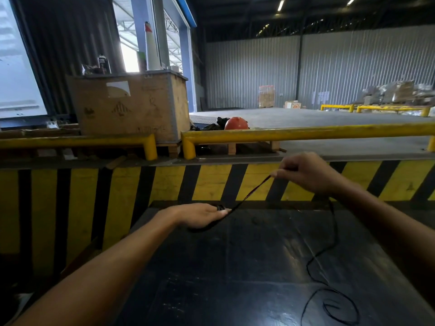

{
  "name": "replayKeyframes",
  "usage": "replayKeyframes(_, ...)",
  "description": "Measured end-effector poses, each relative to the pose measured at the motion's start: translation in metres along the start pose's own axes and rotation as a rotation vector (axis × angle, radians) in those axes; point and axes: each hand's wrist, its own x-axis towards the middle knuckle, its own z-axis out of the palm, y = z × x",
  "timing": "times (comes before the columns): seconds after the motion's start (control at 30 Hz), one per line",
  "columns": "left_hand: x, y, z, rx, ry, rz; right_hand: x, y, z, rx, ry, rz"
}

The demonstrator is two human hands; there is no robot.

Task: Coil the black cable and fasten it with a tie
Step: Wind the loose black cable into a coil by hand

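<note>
A thin black cable (333, 234) runs from my left hand up to my right hand, then drops down and lies in loose curls on the black table (235, 267) at the lower right. My left hand (200, 215) is at the table's far edge, closed on a small bundle of cable loops wound around its fingers. My right hand (306, 172) is raised higher and to the right, pinching the cable so the stretch between the hands is taut. No tie is visible.
Beyond the table stands a yellow-and-black striped dock wall (211, 182) topped by yellow guard rails (306, 134). A large wooden crate (131, 107) sits at the back left, and an orange round object (236, 123) lies behind the rail.
</note>
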Motion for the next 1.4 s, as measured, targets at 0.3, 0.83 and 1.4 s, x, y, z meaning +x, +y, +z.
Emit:
replayKeyframes(0.3,-0.024,0.054,-0.002,-0.792,-0.478,0.407,0.002,0.013,0.048,0.061,0.213,0.195)
replayKeyframes(0.83,-0.009,0.001,-0.011,0.071,0.059,-0.072,-0.009,-0.027,0.016,-0.075,-0.301,-0.075)
replayKeyframes(1.4,-0.024,0.068,-0.032,-1.055,-0.13,0.463,-0.047,-0.077,0.126,0.328,-0.142,0.001)
